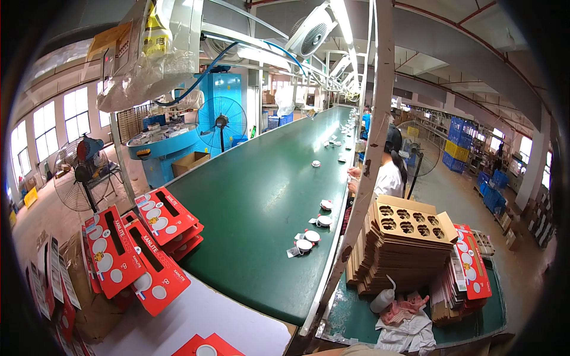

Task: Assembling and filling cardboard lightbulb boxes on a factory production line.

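Neither of my hands shows in the head view. Closest to me, a red printed cardboard sleeve (208, 346) is cut off by the lower edge on a white tabletop (217, 317). To the left, several red sleeves with round cutouts (155, 285) lie in overlapping piles. A long green conveyor belt (249, 237) runs away from me. Along its right side sit small round white pieces (304, 244) with tags, some in pairs, with more farther up the belt.
Right of the belt, a tall stack of brown cardboard inserts (412, 228) stands on a green side table (350, 311), with a white squeeze bottle (383, 299), rags (409, 329) and another red sleeve stack (473, 261). A metal post (368, 160) rises beside the belt. A co-worker (389, 166) sits beyond it.
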A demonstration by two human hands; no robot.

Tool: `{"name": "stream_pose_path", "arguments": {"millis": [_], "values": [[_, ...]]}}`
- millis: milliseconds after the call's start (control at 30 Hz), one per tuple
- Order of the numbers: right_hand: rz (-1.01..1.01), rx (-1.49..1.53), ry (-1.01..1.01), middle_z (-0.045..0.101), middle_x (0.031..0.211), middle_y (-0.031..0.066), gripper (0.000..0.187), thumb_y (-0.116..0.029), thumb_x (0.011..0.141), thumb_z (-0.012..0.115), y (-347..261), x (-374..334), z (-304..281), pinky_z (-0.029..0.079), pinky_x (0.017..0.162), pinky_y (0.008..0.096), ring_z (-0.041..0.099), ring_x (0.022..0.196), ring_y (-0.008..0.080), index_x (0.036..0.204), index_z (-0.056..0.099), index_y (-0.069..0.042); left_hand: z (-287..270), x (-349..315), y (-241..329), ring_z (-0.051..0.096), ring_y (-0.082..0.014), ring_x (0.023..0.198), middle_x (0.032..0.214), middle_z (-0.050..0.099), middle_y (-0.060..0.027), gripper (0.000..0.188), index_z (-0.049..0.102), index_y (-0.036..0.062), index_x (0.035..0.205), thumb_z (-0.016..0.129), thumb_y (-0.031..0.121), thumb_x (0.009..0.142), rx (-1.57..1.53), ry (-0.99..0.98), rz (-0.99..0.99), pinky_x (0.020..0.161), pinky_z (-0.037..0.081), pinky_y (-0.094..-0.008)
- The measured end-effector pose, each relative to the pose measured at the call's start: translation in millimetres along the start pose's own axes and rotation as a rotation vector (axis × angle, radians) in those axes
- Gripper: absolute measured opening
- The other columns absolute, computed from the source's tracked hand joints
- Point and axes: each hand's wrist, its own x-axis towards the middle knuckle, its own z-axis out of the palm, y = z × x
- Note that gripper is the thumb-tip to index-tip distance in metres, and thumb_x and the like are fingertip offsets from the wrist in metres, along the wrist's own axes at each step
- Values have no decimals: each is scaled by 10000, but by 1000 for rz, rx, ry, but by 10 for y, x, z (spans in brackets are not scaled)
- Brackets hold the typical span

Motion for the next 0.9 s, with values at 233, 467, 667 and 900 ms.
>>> {"name": "stream_pose_path", "arguments": {"millis": [233,467,667,900], "values": [[56,82,-36,677,759,59,317,-300,897,714,0,38,9,539,580,284,643,627,128,1028,642,-21,-23,-13,-22,528,-228,1197,1305,545,-127,541,464,-34,1349,679,-37,852,-21,-19,63,1015,441,-350],[135,-5,23,689,790,96,352,-314,892,697,-41,18,28,546,582,315,662,655,162,1055,645,-7,-117,100,-152,536,-246,1184,1310,535,-168,624,378,-36,1403,682,3,860,68,-14,-37,1019,444,-373],[-90,-270,103,698,797,135,321,-305,869,696,23,76,82,545,584,360,681,670,216,952,676,5,-314,229,-304,535,-250,1175,1312,526,-189,681,318,-31,1447,680,104,887,269,-95,-93,1005,449,-365],[29,-121,106,705,815,142,305,-280,861,707,201,86,74,552,607,356,688,705,216,962,681,7,-108,73,-180,615,-178,1030,1219,591,-110,476,427,5,1391,604,143,971,-18,4,-85,825,540,-299]]}}
